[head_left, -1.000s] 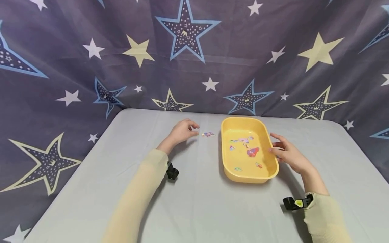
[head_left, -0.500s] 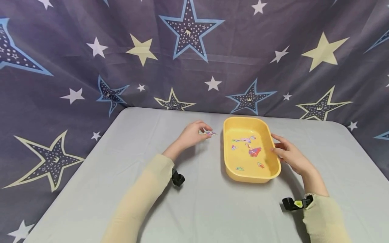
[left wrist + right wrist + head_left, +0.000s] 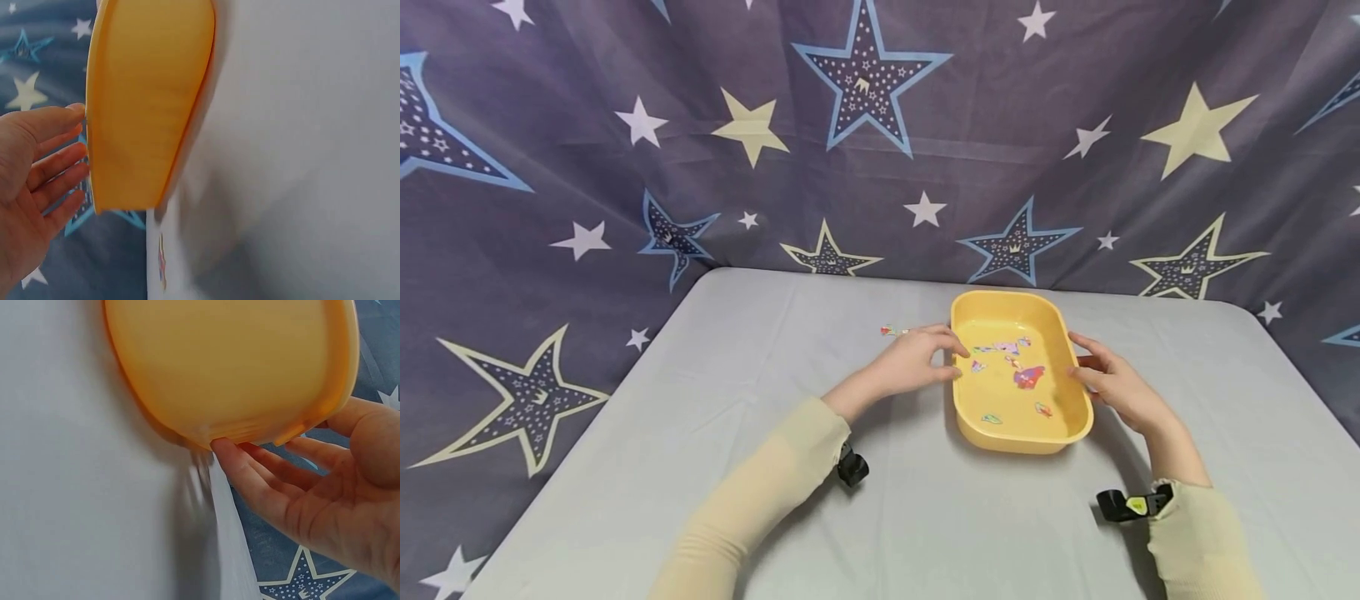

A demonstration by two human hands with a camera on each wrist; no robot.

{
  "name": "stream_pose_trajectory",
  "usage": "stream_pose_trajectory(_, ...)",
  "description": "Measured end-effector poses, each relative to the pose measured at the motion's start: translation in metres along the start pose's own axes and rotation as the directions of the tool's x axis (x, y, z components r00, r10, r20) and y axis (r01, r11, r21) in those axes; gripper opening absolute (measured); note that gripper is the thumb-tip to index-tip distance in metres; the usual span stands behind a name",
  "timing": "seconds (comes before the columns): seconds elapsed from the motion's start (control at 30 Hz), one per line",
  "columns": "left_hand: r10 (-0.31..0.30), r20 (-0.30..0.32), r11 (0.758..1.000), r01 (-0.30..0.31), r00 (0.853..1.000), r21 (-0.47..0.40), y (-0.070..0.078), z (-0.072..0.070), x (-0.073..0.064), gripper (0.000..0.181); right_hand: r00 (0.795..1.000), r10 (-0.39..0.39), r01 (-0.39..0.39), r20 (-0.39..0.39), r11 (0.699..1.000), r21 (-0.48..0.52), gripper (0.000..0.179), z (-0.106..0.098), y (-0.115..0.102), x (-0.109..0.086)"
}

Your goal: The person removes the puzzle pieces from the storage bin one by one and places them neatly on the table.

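A yellow plastic tub (image 3: 1022, 437) stands on the cloth-covered table. Several flat, colourful cut-out pieces lie on its floor, among them a red and purple one (image 3: 1028, 377). My right hand (image 3: 1120, 387) grips its right side, thumb over the rim and fingers against the outer wall. At the left rim, my left hand (image 3: 913, 362) has its thumb and fingertips apart, touching or almost touching the edge. In the left wrist view no piece shows between those fingers. Beyond that hand a small colourful piece (image 3: 887, 331) lies on the table, partly hidden by it.
Grey-white cloth (image 3: 880, 533) covers the table. Behind it hangs a dark curtain (image 3: 970, 108) printed with stars. Black wrist cameras (image 3: 852, 467) sit on both sleeves, close above the table.
My left hand has moved right, from the colourful piece on the table to the tub's left rim. The right hand keeps its grip, and the tub stays in place.
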State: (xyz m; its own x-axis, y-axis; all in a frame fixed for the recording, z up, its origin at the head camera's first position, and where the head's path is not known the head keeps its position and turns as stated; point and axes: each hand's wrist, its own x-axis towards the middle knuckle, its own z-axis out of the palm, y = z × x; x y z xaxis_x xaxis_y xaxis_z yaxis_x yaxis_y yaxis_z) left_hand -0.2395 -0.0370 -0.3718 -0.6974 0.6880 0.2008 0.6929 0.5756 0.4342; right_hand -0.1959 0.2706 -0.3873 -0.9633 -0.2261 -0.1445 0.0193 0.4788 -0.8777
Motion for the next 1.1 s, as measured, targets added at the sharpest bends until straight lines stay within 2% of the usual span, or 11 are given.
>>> stream_pose_trajectory(0.1,0.048,0.021,0.999,-0.048,0.999,-0.012,0.008,0.003,0.003,0.027,1.000,0.000,0.000,-0.004,1.000,-0.003,0.065,0.000,0.000,0.000)
stream_pose_trajectory(0.2,0.070,0.045,0.998,-0.069,0.997,-0.014,0.014,0.007,0.006,0.027,1.000,0.001,-0.001,-0.006,1.000,-0.004,0.065,0.001,-0.001,0.000)
stream_pose_trajectory(0.4,0.085,0.072,0.996,-0.085,0.994,0.000,0.022,0.016,0.015,0.026,1.000,0.006,-0.006,-0.004,1.000,0.007,0.066,0.002,-0.002,-0.001)
stream_pose_trajectory(0.7,0.102,0.145,0.994,-0.097,0.984,-0.043,0.029,0.031,0.028,0.024,1.000,0.003,-0.003,-0.014,1.000,0.002,0.066,0.003,0.000,-0.001)
stream_pose_trajectory(0.87,0.076,0.157,0.997,-0.075,0.985,-0.015,0.031,0.038,0.032,0.022,1.000,0.010,-0.010,-0.011,1.000,0.003,0.065,0.004,0.000,-0.002)
stream_pose_trajectory(1.1,-0.007,0.202,0.994,-0.015,0.979,0.108,0.037,0.041,0.034,0.019,1.000,0.003,-0.003,-0.014,1.000,0.012,0.065,0.003,0.000,-0.001)
